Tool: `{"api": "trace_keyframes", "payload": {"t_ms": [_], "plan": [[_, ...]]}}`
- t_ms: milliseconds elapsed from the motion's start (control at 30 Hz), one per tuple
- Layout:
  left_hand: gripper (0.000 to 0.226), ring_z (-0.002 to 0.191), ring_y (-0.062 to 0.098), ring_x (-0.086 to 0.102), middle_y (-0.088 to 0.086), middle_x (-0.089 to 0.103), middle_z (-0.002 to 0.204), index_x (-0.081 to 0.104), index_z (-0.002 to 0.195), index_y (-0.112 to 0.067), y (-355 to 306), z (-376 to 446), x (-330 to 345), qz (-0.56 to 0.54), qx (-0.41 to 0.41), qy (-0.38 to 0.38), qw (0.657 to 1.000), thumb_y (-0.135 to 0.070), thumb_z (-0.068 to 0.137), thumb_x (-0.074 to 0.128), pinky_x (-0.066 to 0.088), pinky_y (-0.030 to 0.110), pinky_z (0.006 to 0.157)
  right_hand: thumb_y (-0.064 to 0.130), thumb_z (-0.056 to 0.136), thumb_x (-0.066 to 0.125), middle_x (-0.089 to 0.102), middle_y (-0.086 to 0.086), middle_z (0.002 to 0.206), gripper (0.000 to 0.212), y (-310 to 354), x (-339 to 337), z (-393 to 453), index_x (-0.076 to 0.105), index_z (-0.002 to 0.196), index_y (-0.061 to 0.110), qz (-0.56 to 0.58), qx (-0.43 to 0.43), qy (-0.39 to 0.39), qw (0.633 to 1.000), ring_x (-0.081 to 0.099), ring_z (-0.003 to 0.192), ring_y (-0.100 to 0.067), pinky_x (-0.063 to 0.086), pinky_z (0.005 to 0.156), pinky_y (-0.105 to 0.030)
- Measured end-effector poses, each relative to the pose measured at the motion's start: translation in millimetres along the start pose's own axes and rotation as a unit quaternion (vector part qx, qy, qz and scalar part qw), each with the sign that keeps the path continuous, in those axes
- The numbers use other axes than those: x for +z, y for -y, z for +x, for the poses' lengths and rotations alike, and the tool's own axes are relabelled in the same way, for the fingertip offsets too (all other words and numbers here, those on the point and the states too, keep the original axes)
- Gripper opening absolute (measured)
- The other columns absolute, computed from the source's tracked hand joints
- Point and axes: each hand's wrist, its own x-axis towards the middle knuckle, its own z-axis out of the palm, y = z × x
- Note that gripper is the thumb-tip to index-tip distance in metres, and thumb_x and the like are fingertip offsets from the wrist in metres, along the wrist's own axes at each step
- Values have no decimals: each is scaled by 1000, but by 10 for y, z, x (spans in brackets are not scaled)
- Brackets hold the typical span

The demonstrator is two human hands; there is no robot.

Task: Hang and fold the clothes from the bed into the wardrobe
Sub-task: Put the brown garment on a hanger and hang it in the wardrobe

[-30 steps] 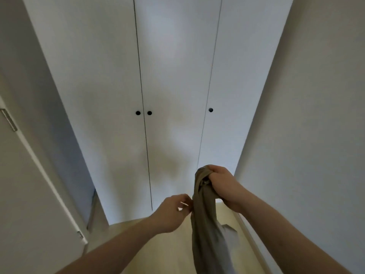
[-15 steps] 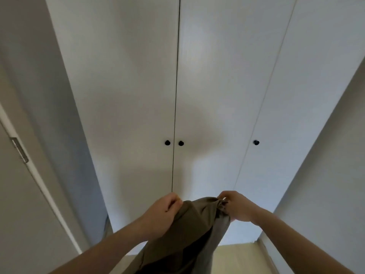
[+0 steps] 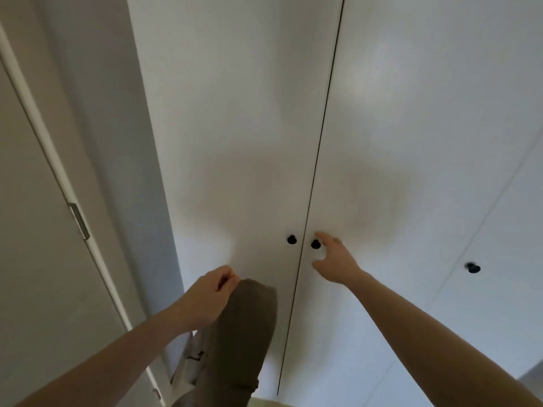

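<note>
At far left you've got a room door w/ a metal hinge (image 3: 78,220) on its edge, then the white wardrobe (image 3: 241,118) filling the rest of the view, all doors shut. Your left hand (image 3: 208,295) is closed round the top of an olive-brown garment (image 3: 244,333), which hangs down from that fist just in front of the wardrobe's left door; a paler bit of fabric shows behind it, can't tell what. Right of that sit two black knobs either side of the centre seam: the left knob (image 3: 291,239) is untouched, and your right hand (image 3: 335,259) is spread wide, empty, fingertips right at the right knob (image 3: 315,244) but not yet closed on it. A third knob (image 3: 472,268) sits well apart at far right. Progress, judging from this: early for this item. It's off the bed and at the wardrobe, but nothing's opened, hung or folded yet; door pull comes first, then hanger or shelf. Vs half a sec ago: both hands were on the garment, spreading it; now your right has let go and gone to the knob, left carries it alone, and you've moved closer in.
</note>
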Motion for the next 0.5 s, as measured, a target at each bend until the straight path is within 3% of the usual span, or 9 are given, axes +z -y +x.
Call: {"api": "trace_keyframes", "payload": {"t_ms": [167,367,500], "plan": [[28,65,2,52,-15,58,72,55,85,-22,218,125,-279,-12,-18,-42,999,-36,108,46,39,17,63,20,85,67,56,2,140,60,-18,233,208,50,142,23,-9,7,-39,999,57,122,-19,45,97,-29],[31,64,0,53,-14,59,71,54,81,-24,427,190,-504,-35,-23,-52,998,-37,108,46,39,19,63,15,81,68,63,12,111,36,75,430,-95,55,109,33,33,25,-126,991,59,84,-5,41,72,-21],[34,61,2,46,-2,49,69,52,80,-18,449,206,-519,-53,3,-9,999,-34,109,45,37,24,63,15,82,72,63,15,96,30,127,598,-700,53,95,34,72,61,-195,976,63,75,-6,45,64,-21]]}}
